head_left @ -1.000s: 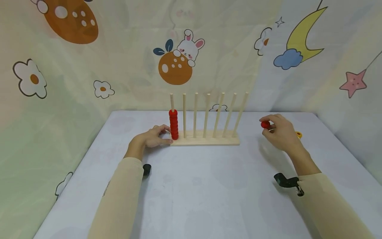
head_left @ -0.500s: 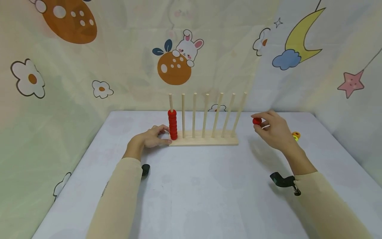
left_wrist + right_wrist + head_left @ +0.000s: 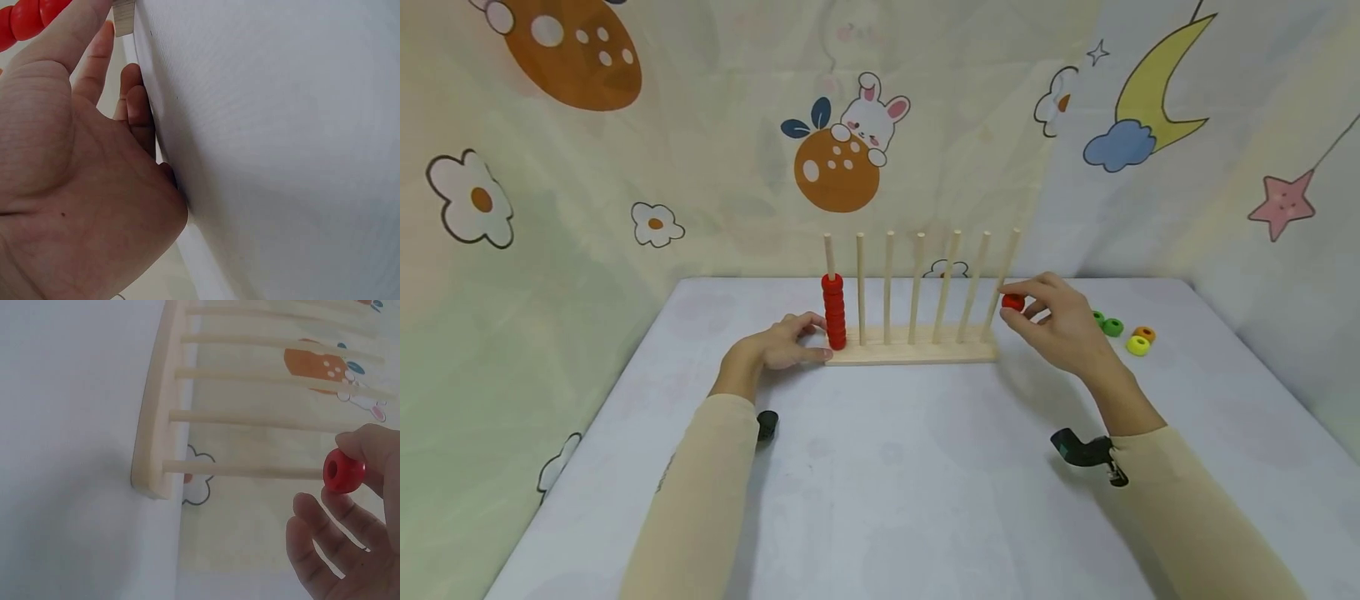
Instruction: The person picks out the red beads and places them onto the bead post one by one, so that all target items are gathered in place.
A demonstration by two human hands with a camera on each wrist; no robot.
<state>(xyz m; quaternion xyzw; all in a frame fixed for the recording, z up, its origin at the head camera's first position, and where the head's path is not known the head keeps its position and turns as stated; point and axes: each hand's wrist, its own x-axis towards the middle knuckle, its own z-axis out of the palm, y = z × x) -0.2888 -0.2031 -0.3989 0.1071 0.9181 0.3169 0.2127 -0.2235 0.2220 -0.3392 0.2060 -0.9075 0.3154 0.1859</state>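
Note:
A wooden peg rack (image 3: 917,355) stands on the table with a row of several upright pegs. Red beads (image 3: 834,312) are stacked on its leftmost peg, whose top stays bare; the other pegs carry none. My left hand (image 3: 786,342) holds the rack's left end, thumb at the front corner and fingers behind. In the left wrist view, the end of the base (image 3: 124,17) shows beside the thumb. Between thumb and fingertips, my right hand (image 3: 1060,325) pinches one red bead (image 3: 344,472) by the rightmost peg, below its top, with the hole facing the pegs in the right wrist view.
Green beads (image 3: 1112,327) lie on the table behind the right hand. Farther right are an orange bead (image 3: 1145,333) and a yellow bead (image 3: 1138,345). A patterned cloth (image 3: 730,167) hangs behind the white table (image 3: 887,467).
My right hand has carried the red bead leftward to the rightmost peg, uncovering the green and yellow beads behind it. The left hand keeps its place at the rack.

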